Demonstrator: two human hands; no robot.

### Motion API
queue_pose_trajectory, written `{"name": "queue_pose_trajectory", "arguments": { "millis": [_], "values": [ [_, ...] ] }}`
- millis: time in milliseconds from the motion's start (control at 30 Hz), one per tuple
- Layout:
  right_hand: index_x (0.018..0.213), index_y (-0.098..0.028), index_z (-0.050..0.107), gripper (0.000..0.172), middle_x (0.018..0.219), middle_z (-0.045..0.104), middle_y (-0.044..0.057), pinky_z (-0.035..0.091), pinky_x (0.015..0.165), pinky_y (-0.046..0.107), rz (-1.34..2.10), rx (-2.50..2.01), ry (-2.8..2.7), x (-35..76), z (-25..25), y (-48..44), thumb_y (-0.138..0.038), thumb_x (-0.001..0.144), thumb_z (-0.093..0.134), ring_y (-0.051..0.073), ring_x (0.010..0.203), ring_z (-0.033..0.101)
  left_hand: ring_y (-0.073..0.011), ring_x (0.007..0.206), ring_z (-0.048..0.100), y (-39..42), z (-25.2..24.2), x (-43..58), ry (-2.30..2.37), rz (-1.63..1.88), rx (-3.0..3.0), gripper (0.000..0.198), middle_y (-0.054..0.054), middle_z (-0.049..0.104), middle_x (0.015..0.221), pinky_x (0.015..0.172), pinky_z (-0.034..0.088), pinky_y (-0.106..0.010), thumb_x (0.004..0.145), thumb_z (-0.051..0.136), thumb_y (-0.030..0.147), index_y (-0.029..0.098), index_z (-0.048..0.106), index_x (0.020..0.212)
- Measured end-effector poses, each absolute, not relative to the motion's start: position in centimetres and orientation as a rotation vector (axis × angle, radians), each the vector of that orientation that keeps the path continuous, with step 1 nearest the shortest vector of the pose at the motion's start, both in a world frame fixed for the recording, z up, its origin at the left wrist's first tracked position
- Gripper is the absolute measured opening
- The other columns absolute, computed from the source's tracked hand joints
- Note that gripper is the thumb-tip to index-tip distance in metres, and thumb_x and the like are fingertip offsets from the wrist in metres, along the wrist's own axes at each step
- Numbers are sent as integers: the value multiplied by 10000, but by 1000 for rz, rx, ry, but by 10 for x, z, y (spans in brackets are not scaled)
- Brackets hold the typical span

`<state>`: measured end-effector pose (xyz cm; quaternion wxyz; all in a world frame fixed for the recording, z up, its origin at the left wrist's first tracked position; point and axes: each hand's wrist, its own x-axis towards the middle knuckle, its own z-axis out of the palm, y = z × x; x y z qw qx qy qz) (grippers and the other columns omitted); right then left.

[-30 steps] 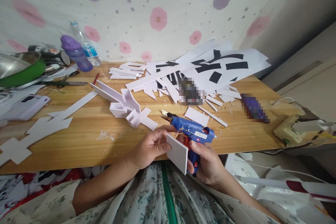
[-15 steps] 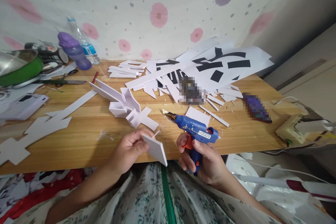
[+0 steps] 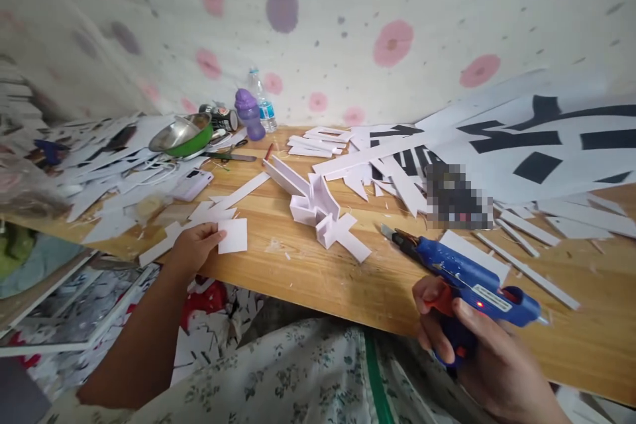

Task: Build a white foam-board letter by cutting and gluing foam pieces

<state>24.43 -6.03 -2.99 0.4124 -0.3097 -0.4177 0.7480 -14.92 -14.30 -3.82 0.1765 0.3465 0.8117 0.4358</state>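
Note:
Between the thumb and fingers of my left hand is a small white foam board square, held by its left edge near the front left of the table. Flat white cut-out pieces lie just behind that hand. My right hand is wrapped round a blue glue gun, fingers at its orange trigger. A red light glows on its side, and its nozzle points left. In the middle stands a partly built white foam board shape with upright walls.
Behind lie white strips and a paper sheet with black shapes. Toward the back left are a green pan, a purple bottle, a clear water bottle and a phone. The wooden table's front edge runs before me.
The view has turned left. My left hand has carried the foam board square leftward, away from the glue gun, toward the flat cut-outs. My right hand still grips the glue gun.

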Motion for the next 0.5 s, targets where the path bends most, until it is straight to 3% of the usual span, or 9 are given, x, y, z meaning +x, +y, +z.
{"name": "queue_pose_trajectory", "arguments": {
  "millis": [200,367,500],
  "values": [
    [753,-158,643,301,661,548,4,434,412,254,1797,-829,-1091,244,-26,-59,-446,703,713,53,345,440,-193,831,508,-136,-31,-146,2200,1469,1011,298,-29,612,855,723,382,-274,600,702,371,184,487,511],
    [816,-169,652,290,687,584,22,460,458,288,1799,-845,-1145,244,-30,-63,-434,714,714,88,394,479,-146,580,474,-130,-30,-107,1959,1437,1039,231,9,537,572,586,384,-268,651,656,389,183,568,593],
    [841,-168,670,311,658,622,38,487,543,319,1775,-943,-1270,246,-36,-75,-456,734,711,134,486,536,-127,529,483,-114,-45,-46,1459,1292,1072,289,-17,592,598,534,392,-250,656,721,432,153,671,712]
  ]
}}
